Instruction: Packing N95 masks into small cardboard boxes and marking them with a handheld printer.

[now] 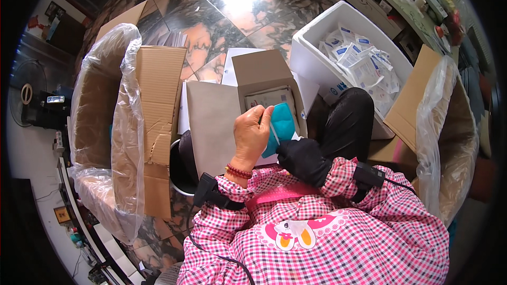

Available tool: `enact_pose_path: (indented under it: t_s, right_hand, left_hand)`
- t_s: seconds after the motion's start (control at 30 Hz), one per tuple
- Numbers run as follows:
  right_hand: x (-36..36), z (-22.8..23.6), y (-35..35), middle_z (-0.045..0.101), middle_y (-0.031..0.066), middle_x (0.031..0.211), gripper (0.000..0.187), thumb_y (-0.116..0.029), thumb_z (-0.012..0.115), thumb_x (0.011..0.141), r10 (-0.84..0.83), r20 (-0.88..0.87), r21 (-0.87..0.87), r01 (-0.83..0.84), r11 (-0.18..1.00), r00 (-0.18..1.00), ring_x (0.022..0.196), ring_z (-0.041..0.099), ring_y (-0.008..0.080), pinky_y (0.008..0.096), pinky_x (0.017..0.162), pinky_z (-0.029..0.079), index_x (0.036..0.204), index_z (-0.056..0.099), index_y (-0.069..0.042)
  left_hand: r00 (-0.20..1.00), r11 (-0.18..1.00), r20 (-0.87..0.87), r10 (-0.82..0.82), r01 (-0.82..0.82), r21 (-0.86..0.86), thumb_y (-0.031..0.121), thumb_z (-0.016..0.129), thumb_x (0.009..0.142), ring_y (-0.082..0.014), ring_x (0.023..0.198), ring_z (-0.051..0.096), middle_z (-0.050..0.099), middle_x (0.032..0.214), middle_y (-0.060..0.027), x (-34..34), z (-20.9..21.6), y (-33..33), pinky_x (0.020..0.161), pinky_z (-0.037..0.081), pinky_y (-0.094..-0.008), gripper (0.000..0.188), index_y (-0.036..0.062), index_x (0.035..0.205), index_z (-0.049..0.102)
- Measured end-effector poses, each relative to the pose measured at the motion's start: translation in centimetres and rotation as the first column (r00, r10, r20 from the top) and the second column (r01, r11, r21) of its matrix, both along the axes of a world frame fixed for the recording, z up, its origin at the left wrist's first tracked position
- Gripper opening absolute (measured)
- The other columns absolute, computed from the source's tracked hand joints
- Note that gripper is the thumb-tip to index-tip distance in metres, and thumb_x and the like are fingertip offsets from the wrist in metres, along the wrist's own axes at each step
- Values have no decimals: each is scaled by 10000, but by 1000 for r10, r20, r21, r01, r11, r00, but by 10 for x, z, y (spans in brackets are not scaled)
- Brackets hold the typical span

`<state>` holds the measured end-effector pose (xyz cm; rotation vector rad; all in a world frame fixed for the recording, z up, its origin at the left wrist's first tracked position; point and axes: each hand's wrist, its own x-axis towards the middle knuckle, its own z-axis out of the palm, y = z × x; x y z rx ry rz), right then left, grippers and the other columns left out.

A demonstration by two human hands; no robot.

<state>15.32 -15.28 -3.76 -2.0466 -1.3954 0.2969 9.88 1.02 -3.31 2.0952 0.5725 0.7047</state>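
Note:
A teal folded face mask (pixel 283 124) with a white strap is held up before my chest. My left hand (pixel 252 133), bare with a red bead bracelet, pinches its left edge. My right hand (pixel 302 161), in a black glove, is closed on its lower corner; the glove hides the fingertips. Just beyond the mask stands an open small carton (pixel 257 69), its flaps spread. Flat white packets (pixel 266 96) lie inside it, partly covered by my hand and the mask.
On the right, a white foam box (pixel 303 47) holds many sealed packets (pixel 364 63). Large plastic-lined cardboard boxes stand at left (pixel 156 84) and right (pixel 422 82). A dark bin (pixel 182 182) sits by my left leg. A fan (pixel 29 95) is at the far left.

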Motion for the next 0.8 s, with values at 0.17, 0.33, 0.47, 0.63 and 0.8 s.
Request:
enact_pose_path:
  t_s: [0.17,0.33,0.47,0.63,0.8]
  right_hand:
    - [28,6,-2,657,148,700,125,-217,664,832,-70,-41,7,70,998,997,621,658,352,461,546,508,814,648,-94]
    - [15,-26,-4,664,153,702,172,-236,624,836,55,85,-245,-33,969,995,619,664,349,472,551,514,842,670,-70]
    - [-13,-122,-43,683,134,745,221,-295,654,808,84,50,-394,-57,917,995,707,685,352,521,632,522,848,689,-80]
    - [23,-22,2,681,140,815,108,-111,621,898,-167,-468,-30,173,985,868,732,682,228,343,643,528,926,676,-22]
    - [20,25,20,663,132,833,152,-150,591,930,-111,-592,176,262,949,799,783,688,283,369,663,529,983,652,-21]
  left_hand:
    - [999,999,-36,-16,17,41,207,652,955,-292,522,363,441,614,-175,2,11,5,502,336,-379,367,-11,706,494]
    - [999,902,39,-37,16,431,203,633,971,-242,513,445,488,617,-164,8,21,-9,497,361,-370,326,17,718,544]
    - [900,894,251,355,-406,191,214,553,1031,-88,525,414,441,554,-46,6,86,45,467,331,-330,331,26,763,602]
    - [959,971,163,231,-216,-107,339,482,1064,-52,668,423,533,743,35,7,55,61,596,393,-240,404,14,837,556]
    - [930,875,225,291,-164,-455,395,471,1059,-58,604,332,381,630,48,10,8,37,519,322,-258,444,40,793,489]
